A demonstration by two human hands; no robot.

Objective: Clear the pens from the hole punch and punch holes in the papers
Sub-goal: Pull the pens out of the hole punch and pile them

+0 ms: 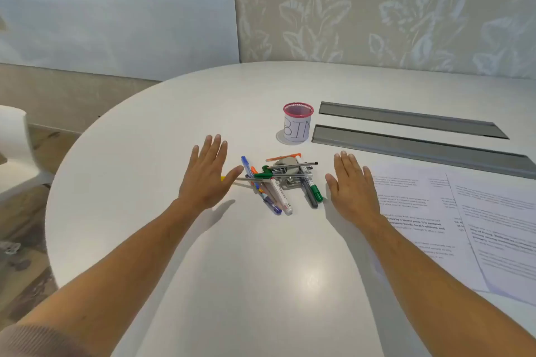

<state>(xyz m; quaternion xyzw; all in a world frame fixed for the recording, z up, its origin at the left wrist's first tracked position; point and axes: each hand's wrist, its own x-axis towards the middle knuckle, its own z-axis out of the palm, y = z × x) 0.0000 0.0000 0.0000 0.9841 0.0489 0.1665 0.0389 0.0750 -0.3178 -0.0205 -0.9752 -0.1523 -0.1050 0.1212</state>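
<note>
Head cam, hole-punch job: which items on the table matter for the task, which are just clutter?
Task items:
- pens, piled over the punch
- hole punch, mostly buried under them
- papers, printed sheets to the right
- left hand and right hand, both flat and holding nothing

Just lying about:
- cup labelled BIN, behind the pile
- two grey strips set in the table

The white cup [298,124] with the pink rim bore the hand-drawn letters "BIN". The papers [452,211] carried printed paragraphs, but these seemed too blurred and small to make out.
</note>
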